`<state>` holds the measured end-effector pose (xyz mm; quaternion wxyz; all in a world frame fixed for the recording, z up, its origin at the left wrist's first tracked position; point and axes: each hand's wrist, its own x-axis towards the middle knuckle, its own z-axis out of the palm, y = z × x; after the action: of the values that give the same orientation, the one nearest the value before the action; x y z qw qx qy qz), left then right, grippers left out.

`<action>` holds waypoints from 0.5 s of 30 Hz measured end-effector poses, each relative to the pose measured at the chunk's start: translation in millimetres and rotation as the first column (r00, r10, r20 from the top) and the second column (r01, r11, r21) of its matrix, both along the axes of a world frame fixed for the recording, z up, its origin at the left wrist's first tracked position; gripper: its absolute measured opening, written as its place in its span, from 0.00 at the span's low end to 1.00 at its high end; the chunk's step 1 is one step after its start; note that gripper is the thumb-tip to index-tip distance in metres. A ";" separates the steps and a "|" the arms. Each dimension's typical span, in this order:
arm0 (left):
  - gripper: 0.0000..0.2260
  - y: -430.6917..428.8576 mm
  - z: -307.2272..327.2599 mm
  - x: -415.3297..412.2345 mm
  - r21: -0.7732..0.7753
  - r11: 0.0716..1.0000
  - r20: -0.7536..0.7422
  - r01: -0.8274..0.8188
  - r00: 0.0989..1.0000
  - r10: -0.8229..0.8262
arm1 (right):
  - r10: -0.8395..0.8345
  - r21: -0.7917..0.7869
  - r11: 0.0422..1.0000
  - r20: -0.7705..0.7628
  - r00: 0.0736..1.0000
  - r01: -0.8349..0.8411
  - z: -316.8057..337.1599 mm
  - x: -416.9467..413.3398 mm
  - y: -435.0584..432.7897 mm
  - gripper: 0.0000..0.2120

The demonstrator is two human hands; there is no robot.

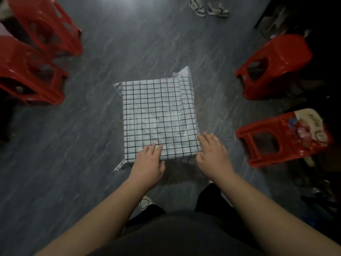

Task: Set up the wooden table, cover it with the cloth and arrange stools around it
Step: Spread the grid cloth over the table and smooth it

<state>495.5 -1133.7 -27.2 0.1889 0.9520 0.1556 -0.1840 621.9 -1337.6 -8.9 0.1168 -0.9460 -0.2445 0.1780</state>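
- Down at the near edge of the worktop, both hands are on the cloth [158,115]. The wooden table itself is hidden under that black-on-white grid.
- Left grip [147,159] is released: fingers lie flat on the top, thumb off the near edge. It looks like a smoothing press, or a way to pin the fabric while the other side is adjusted.
- Right grip [212,154] is released too, fingers spread over the near right corner. Whether the thumb catches the hem, I cannot tell.
- That corner makes sense as the target. A long crease runs down the right side of the cloth, and the far right corner is bunched up in a fold.
- Over on the left the drape sits cleaner, with corners hanging at the far and near ends.
- Cover step is nearly done, I'd say; squaring the right side is what remains.
- Stools not yet arranged: far-left stool [46,24] and near-left stool [27,71] sit close together, well apart from the table.
- Far-right stool [276,61] and near-right stool [280,137] wait opposite, the nearer one with a worn sticker [310,126] on its seat.
- Floor [73,145] is grey and streaked, with a glare patch at the top; the room is dim, with dark clutter along the right.
- Someone else's sneakers [208,7] stand at the far end.
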 end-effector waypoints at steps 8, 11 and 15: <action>0.29 -101.2 -7.7 120.0 0.086 0.985 -0.039 -0.146 0.988 0.150 | 0.069 -0.006 0.998 -0.056 0.996 -0.069 -11.6 131.9 -100.4 0.31; 0.29 -143.3 -1.0 179.1 0.093 0.958 -0.021 -0.270 0.962 0.273 | 0.171 -0.003 0.985 -0.089 0.981 -0.171 -11.0 184.2 -136.4 0.32; 0.29 -185.0 15.2 236.4 0.070 0.928 -0.003 -0.367 0.930 0.368 | 0.270 0.011 0.963 -0.107 0.957 -0.270 0.7 245.0 -159.4 0.31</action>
<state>731.9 -1318.7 -12.0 0.1862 0.9104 0.3386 -0.1477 867.0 -1497.0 -8.2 0.1024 -0.8930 -0.3644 0.2436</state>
